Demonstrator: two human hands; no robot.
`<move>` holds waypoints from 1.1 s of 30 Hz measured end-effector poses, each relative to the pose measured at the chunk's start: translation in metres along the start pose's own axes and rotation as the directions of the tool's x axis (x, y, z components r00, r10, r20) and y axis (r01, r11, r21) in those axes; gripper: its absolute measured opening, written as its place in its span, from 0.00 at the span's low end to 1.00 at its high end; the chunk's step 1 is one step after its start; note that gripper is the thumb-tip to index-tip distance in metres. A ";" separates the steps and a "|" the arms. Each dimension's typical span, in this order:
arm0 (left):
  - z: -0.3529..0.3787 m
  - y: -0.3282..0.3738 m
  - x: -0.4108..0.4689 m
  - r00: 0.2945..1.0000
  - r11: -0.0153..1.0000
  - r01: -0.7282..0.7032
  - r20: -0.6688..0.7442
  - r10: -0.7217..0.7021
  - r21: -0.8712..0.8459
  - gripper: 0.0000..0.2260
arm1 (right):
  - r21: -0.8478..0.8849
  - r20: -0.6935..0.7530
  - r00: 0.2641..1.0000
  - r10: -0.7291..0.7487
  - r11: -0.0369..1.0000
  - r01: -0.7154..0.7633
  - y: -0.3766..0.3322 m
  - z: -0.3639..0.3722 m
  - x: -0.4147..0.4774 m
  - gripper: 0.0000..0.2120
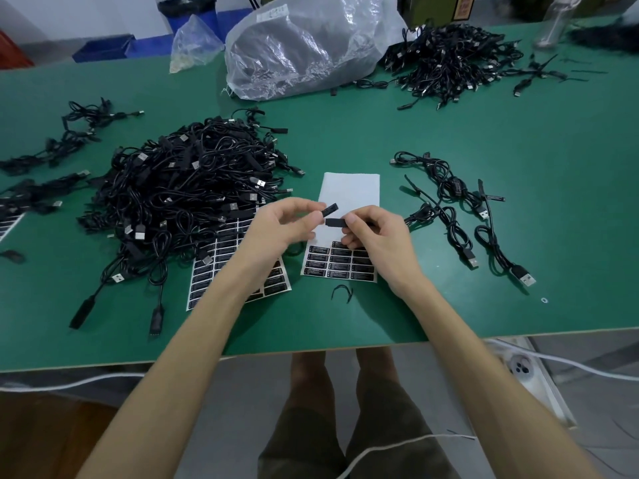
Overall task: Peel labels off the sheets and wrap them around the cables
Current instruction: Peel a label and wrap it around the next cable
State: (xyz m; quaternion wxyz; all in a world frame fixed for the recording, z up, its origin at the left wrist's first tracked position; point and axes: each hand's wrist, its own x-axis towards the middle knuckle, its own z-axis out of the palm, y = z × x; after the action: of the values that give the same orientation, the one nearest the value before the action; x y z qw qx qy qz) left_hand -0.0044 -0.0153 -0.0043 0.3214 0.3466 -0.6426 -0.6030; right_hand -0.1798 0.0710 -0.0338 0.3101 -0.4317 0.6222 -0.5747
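My left hand (283, 224) pinches a small black block (329, 209) on a cable, raised above the table. Beside it, my right hand (375, 236) pinches a black label (334, 222) between thumb and fingers, close to the block. Under my hands lies a mostly peeled white label sheet (349, 188) with a few rows of black labels at its near end. A fuller label sheet (221, 267) lies to the left, partly under my left forearm. A big pile of black USB cables (186, 188) is heaped left of centre.
A few cables (460, 205) lie spread to the right on the green table (345, 312). Another cable heap (449, 60) and a clear plastic bag (304, 43) sit at the back. Loose cables (69, 133) lie far left. A small black wire scrap (342, 292) rests near the front edge.
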 end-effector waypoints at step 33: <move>0.011 -0.024 0.001 0.991 0.941 0.104 0.108 -0.073 -0.321 0.11 | 0.059 0.014 0.999 0.047 0.997 -0.047 -0.005 0.000 -0.002 0.05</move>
State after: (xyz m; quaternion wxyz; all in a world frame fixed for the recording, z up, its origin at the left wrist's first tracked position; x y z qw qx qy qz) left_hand -0.0124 -0.0109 -0.0290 0.3159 0.2883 -0.5325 -0.7304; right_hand -0.1777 0.0733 -0.0294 0.3400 -0.4111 0.6130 -0.5828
